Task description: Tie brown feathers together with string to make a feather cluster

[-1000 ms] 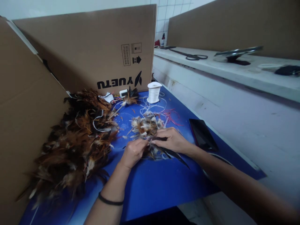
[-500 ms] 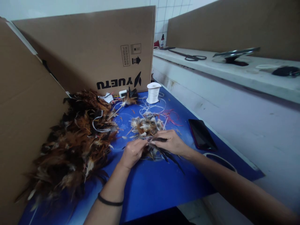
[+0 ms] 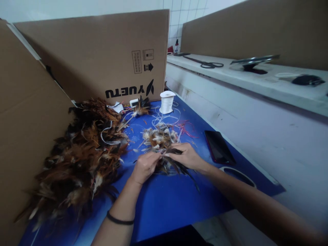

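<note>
My left hand point(image 3: 146, 166) is closed in a pinch at the near-left side of a small feather bunch point(image 3: 160, 136) on the blue table point(image 3: 169, 201). What its fingertips hold is too small to make out. From the right, my right hand point(image 3: 188, 156) meets it, pinching dark feathers point(image 3: 176, 151) whose long tips spread down to the right. The fingertips of both hands nearly touch. Behind the bunch, a white spool point(image 3: 167, 102) stands upright, with loose pale ribbon point(image 3: 166, 119) around its base.
A large heap of brown feathers point(image 3: 84, 153) covers the left side, beside a cardboard box point(image 3: 102, 54). At the right lie a phone point(image 3: 219, 147), a white ring-like item point(image 3: 239, 176) and red threads point(image 3: 187, 129). Scissors point(image 3: 208, 65) rest on the ledge point(image 3: 230, 77).
The view has shifted slightly. Both hands stay nearly in place, and the dark feathers at my right hand are spread a little differently.
</note>
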A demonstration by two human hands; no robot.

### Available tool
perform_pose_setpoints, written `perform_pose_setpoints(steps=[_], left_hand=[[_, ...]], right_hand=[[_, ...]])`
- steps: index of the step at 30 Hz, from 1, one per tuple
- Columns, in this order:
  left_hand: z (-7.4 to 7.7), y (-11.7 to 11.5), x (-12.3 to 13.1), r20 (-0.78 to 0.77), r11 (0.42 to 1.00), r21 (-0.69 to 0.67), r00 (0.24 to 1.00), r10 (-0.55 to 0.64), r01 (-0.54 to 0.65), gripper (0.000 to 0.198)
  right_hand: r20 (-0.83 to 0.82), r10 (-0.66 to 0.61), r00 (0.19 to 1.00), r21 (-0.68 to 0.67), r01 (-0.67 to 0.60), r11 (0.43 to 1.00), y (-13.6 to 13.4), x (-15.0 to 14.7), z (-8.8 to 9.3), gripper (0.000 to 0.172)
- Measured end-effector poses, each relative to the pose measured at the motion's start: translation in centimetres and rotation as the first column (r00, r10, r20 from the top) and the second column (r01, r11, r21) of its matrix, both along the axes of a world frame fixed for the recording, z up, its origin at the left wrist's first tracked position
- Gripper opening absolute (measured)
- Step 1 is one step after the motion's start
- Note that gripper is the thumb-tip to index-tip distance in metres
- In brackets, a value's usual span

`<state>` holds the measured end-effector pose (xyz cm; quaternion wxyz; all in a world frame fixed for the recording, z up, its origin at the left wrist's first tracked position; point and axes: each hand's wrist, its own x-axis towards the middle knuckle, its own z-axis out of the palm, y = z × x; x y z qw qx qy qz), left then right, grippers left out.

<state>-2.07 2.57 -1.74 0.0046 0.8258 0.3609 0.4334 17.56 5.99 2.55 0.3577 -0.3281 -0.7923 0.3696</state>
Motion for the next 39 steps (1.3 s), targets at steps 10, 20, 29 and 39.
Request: perform_pose_setpoints(steps=[10, 20, 29, 39], left_hand=[[0.2, -0.1, 0.0, -0.076, 1.000, 0.000, 0.997, -0.008, 0.008, 0.021], [0.5, -0.2, 0.1, -0.182, 0.999, -0.043, 0.983, -0.027, 0.019, 0.022], [0.1, -0.1, 0.0, -0.196, 0.999, -0.039, 0.981, -0.009, 0.001, 0.024], [0.3, 0.8, -0.8, 0.230, 0.981, -0.140, 0.959, 0.165, -0.136, 0.018]], right_hand=[[0.187, -0.144, 0.972, 0.108, 0.126, 0.986, 0.6, 4.2, 1.8, 0.022], [0.424, -0.004, 0.906, 0.234, -0.105, 0.966, 0.3, 0.1, 3.9, 0.014], [0.102, -0.047, 0.994, -0.213, 0.068, 0.975, 0.9, 0.8, 3.1, 0.017], [-0.414, -0.454, 0.789, -0.476, 0.237, 0.847, 2.5, 6.1, 7.2, 0.023]])
